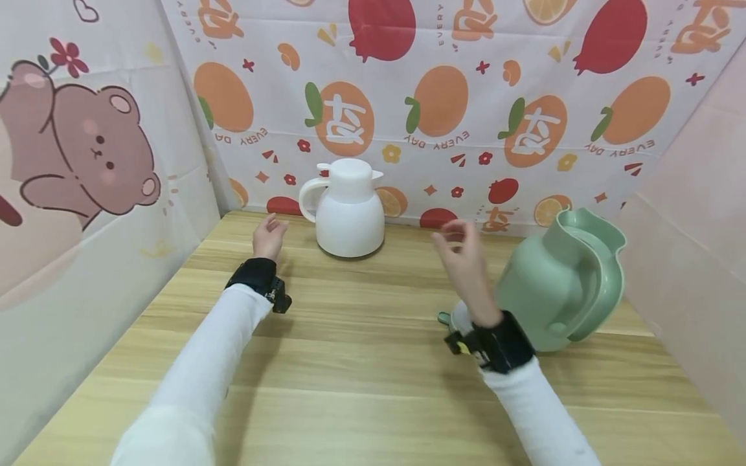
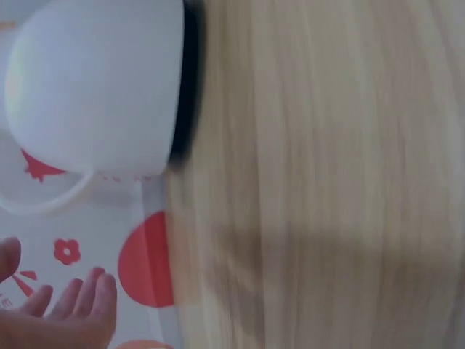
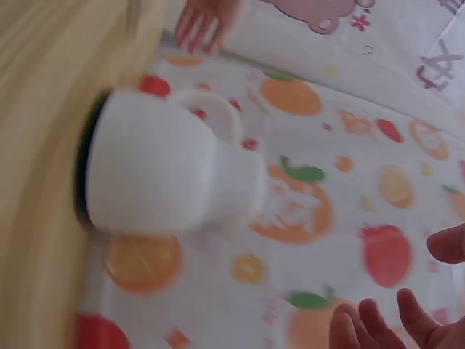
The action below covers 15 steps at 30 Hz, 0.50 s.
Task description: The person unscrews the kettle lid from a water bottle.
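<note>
A white thermos jug (image 1: 350, 217) stands upright at the back of the wooden table, its handle on the left and spout on the right. Just left of that handle, my left hand (image 1: 270, 237) holds nothing; its fingers are loosely bent and apart from the jug in the left wrist view. My right hand (image 1: 464, 265) is raised to the right of the white jug, thumb and fingers loosely curved around air. A large green jug (image 1: 544, 291) with a big handle stands right of my right hand. The right wrist view shows the white jug (image 3: 152, 167) blurred.
Partly hidden behind my right wrist is a small pale vessel (image 1: 460, 317) with a green tab on its left. A fruit-print cloth (image 1: 379, 71) hangs along the table's back edge. A bear-print cloth (image 1: 186, 162) borders the left side, and a pale wall (image 1: 693, 259) the right.
</note>
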Tool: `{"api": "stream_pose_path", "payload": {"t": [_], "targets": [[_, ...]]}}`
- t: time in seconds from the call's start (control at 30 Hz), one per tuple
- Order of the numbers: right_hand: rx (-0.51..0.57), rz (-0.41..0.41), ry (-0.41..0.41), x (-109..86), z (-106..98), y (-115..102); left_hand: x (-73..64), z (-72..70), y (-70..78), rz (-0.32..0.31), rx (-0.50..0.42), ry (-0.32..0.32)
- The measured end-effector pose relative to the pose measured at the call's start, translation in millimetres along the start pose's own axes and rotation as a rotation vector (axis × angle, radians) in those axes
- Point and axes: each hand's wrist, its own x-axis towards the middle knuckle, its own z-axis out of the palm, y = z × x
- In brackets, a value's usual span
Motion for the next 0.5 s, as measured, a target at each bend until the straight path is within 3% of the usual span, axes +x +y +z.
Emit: {"api": "stream_pose_path", "payload": {"t": [0.1,0.2,0.33,0.5], "targets": [[0.057,0.155,-0.098,28.2,36.9,17.2,14.4,1.5,-6.6,0.019,0.041,-0.029],[0.031,0.261,-0.157,53.7,67.6,33.9,25.8,4.0,-7.1,0.039,0.067,-0.027],[0.0,0.321,-0.188,76.3,94.1,50.2,32.7,9.5,-0.9,0.071,0.089,-0.019],[-0.043,0.323,-0.217,90.5,117.6,66.1,41.0,17.5,3.4,0.098,0.112,-0.021]]}}
